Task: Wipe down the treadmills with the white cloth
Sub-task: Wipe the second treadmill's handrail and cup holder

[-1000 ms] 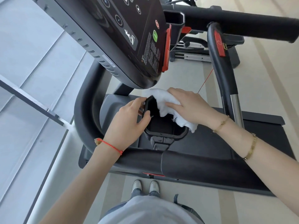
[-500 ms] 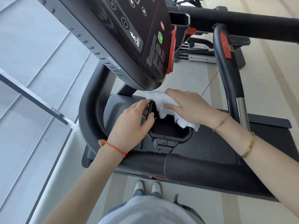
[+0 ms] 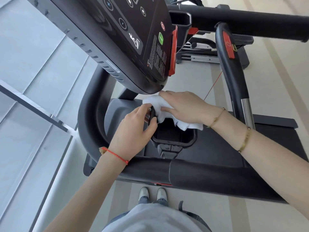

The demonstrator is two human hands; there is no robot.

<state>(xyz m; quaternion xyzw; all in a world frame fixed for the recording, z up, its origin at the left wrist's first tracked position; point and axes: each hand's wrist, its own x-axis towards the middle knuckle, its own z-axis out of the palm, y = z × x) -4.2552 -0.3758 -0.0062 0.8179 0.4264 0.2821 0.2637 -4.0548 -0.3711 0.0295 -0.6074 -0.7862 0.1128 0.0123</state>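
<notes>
White cloth (image 3: 164, 108) lies under the right hand (image 3: 184, 106), whose fingers (image 3: 167, 109) press it flat on the far rim of the black cup holder (image 3: 173, 137) below the console (image 3: 133, 39). The left hand (image 3: 133, 129) pinches the near-left rim to steady it. I judge the holder is being wiped; next the cloth should go inside. Beyond are the treadmill handrails (image 3: 230, 67) and a pale floor (image 3: 275, 84).

A treadmill console (image 3: 117, 39) hangs at the far left above a cup holder (image 3: 173, 139). The left hand (image 3: 133, 129) grips the holder's left rim. The right hand (image 3: 184, 106) lies on a cloth (image 3: 160, 106) over its far rim. A handrail (image 3: 232, 67) stands right.
</notes>
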